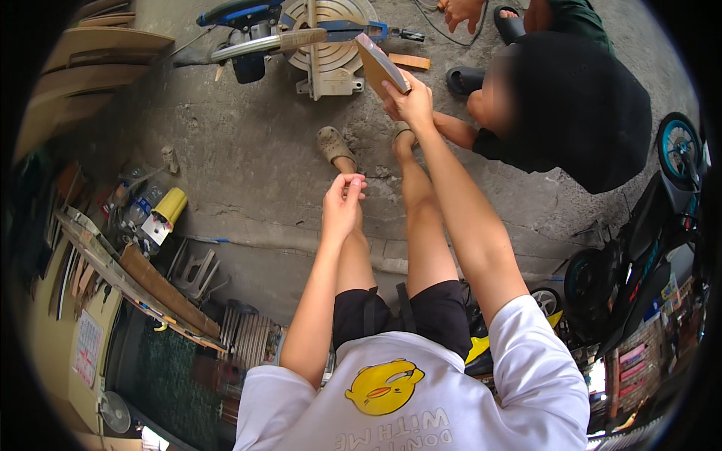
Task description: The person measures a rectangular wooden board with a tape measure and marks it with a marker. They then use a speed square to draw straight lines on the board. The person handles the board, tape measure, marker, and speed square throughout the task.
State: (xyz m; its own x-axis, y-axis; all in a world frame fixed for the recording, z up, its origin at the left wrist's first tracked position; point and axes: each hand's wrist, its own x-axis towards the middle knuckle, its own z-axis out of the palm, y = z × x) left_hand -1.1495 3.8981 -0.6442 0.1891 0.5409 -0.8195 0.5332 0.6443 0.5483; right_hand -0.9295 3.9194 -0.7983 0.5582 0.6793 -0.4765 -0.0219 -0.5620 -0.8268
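My right hand [412, 99] is stretched forward and grips the lower end of a flat wooden board [376, 66], which is held tilted above the floor. A crouching co-worker's hand [392, 110] reaches in at the same end, partly hidden behind mine. My left hand [344, 199] hovers over my left shin, its fingers loosely curled in with nothing visible in them. Just beyond the board stands a blue and silver miter saw [312, 37] with a round base on the ground. Beside it lies a small wooden offcut [410, 61].
The co-worker, in a black cap [579, 105], crouches at the front right. Curved wooden panels [98, 64] lean at the far left. Nearer on the left are a yellow cylinder [171, 204] and a small stool [197, 267]. A motorbike [639, 255] stands at the right.
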